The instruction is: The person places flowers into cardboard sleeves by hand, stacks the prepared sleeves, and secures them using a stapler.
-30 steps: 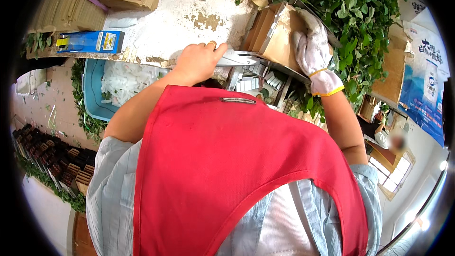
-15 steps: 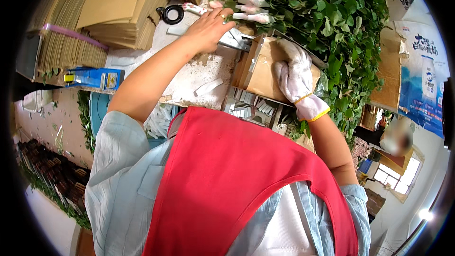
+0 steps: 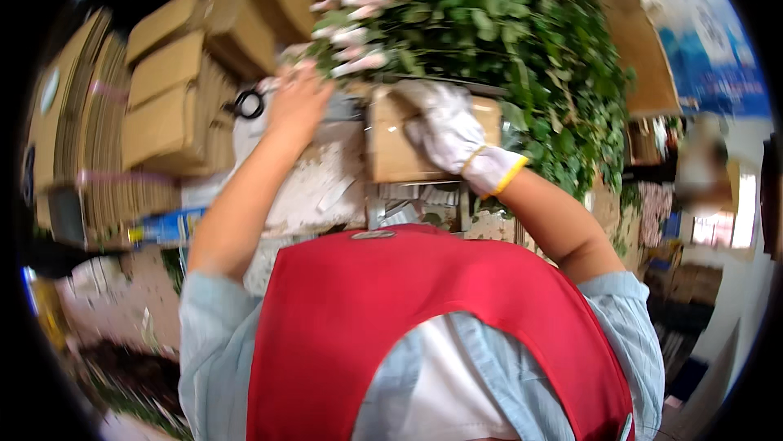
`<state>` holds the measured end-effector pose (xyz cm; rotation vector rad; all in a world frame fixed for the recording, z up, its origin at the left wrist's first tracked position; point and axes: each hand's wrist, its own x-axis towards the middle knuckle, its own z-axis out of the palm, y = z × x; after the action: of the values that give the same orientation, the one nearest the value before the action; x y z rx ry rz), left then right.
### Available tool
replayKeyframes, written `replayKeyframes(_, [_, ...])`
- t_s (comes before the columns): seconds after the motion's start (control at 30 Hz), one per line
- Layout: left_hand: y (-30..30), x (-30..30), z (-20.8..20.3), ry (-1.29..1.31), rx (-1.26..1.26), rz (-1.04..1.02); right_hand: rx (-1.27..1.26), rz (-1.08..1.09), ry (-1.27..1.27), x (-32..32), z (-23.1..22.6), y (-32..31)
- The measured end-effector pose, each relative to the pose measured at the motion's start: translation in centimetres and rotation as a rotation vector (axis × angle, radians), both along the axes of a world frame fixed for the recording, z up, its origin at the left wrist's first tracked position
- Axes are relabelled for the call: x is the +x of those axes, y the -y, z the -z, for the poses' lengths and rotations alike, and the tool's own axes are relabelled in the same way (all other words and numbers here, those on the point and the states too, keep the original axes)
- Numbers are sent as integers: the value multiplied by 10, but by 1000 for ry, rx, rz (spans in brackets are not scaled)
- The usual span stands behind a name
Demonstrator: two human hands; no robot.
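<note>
My bare left hand (image 3: 300, 105) reaches to the far left of the bench, its fingers at a pale pink flower head (image 3: 294, 51). Motion blur smears those fingers, so whether they grip it cannot be made out. My right hand (image 3: 444, 123), in a white glove with a yellow cuff edge, lies flat with fingers outstretched on a brown cardboard sheet (image 3: 391, 154). This sheet rests in a metal-edged holder in front of me. Beyond it lie leafy green stems (image 3: 489, 21), with several flower heads in whitish net sleeves (image 3: 363, 64) at their left end.
Stacks of folded cardboard (image 3: 163, 127) stand at the left, near a black ring-shaped item (image 3: 248, 104). A white strip (image 3: 334, 195) lies on the worn bench top (image 3: 306, 184). A blue box (image 3: 167, 226) sits at the left edge. Another person (image 3: 703, 163), blurred, is at the right.
The view has shifted, so the bench things appear farther left and the cardboard stacks show more. My left hand has moved farther over to the flower head. My right hand stays on the cardboard.
</note>
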<state>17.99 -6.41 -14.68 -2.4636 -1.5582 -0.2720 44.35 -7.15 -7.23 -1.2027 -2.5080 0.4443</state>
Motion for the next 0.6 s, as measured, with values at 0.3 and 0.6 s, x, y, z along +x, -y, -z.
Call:
replayKeyframes(0.3, [32,110,-30,2102,-1390,303,-844,72,-1030,34,-12,-8])
replayKeyframes(0.6, [4,160,-35,791,-958,145,-105,370,52,53,-62,31])
